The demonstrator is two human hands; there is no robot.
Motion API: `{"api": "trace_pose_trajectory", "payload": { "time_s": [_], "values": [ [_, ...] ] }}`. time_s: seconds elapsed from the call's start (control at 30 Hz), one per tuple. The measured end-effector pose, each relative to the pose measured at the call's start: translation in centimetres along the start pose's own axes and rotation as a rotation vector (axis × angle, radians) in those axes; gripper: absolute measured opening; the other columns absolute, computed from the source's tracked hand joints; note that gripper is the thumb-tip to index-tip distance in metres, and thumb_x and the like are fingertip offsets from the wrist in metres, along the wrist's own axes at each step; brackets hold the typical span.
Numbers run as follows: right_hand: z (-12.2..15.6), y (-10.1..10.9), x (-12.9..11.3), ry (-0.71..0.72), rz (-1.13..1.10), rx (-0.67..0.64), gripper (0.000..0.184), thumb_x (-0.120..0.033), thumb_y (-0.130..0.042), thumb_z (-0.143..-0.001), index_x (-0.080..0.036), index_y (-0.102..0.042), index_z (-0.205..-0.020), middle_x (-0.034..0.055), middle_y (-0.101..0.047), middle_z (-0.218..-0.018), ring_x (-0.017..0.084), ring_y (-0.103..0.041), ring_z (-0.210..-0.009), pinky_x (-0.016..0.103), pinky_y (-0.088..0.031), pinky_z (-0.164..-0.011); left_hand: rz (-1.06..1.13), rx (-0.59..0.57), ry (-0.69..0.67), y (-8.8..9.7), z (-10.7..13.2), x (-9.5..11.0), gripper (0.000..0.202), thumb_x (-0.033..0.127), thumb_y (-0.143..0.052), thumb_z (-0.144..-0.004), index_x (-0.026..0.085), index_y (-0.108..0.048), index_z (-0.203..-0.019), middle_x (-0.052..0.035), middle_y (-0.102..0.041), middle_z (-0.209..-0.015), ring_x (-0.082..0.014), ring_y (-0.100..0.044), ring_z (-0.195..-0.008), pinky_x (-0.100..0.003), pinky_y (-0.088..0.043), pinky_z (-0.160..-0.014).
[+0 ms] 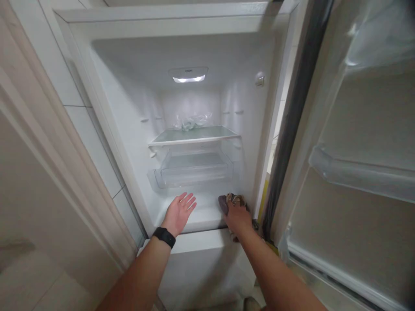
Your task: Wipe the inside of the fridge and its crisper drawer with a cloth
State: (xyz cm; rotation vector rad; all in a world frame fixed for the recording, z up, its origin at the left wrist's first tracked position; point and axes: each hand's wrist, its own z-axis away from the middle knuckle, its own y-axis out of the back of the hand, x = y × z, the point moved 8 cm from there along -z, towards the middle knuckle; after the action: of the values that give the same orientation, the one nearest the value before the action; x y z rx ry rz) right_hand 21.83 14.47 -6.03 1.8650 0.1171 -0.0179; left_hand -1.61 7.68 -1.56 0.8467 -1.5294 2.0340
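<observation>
An open white fridge [129, 142] stands before me, its inside lamp lit. My right hand [239, 216] grips a crumpled brown and grey patterned cloth [238, 199] at the lower right of the compartment, by the front edge of its floor. Part of the cloth hangs below my hand. My left hand [179, 212] is palm up with fingers spread, over the left front of the fridge floor [204, 211], and holds nothing. A clear plastic drawer [194, 175] sits above and behind both hands.
A glass shelf [194, 134] carries a crumpled clear plastic bag [191, 122]. To the right the fridge door [363, 129] stands open, with a clear door rack [359, 170]. A pale door frame [65, 138] and wall tiles [100, 142] are close on the left.
</observation>
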Motion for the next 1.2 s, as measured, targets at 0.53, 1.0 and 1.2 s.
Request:
{"api": "trace_pose_trajectory", "payload": {
  "time_s": [0.53, 1.0, 1.2],
  "values": [
    [-0.3, 0.3, -1.5, -0.006, 0.136, 0.124, 0.072, -0.031, -0.046, -0.093, -0.015, -0.026, -0.160, 0.0301, -0.039, -0.140, 0.032, -0.056, -0.102, 0.040, -0.049, -0.072, 0.140, 0.154, -0.100, -2.9, -1.7, 4.7, 0.054, 0.042, -0.068, -0.083, 0.018, -0.041, -0.124, -0.0149, -0.048, -0.131, -0.0366, -0.050, -0.132, -0.053, -0.051, -0.105],
    [-0.7, -0.2, -1.3, -0.001, 0.124, 0.119, 0.070, -0.034, -0.046, -0.094, -0.013, -0.029, -0.158, 0.0304, -0.037, -0.142, 0.031, -0.056, -0.101, 0.041, -0.049, -0.074, 0.055, 0.268, 0.034, -5.3, -4.3, 5.3, 0.089, 0.068, -0.075, -0.067, 0.038, -0.039, -0.143, -0.0106, -0.029, -0.149, -0.0355, -0.045, -0.133, -0.064, -0.048, -0.097],
    [-0.7, -0.4, -1.3, -0.004, 0.100, 0.138, 0.074, -0.036, -0.052, -0.091, -0.016, -0.029, -0.159, 0.0278, -0.044, -0.133, 0.032, -0.055, -0.099, 0.040, -0.049, -0.072, 0.045, 0.248, -0.017, -5.3, -4.2, 5.6, 0.085, 0.058, -0.075, -0.072, 0.040, -0.036, -0.145, -0.0108, -0.024, -0.151, -0.0345, -0.047, -0.132, -0.063, -0.048, -0.098]
  ]
}}
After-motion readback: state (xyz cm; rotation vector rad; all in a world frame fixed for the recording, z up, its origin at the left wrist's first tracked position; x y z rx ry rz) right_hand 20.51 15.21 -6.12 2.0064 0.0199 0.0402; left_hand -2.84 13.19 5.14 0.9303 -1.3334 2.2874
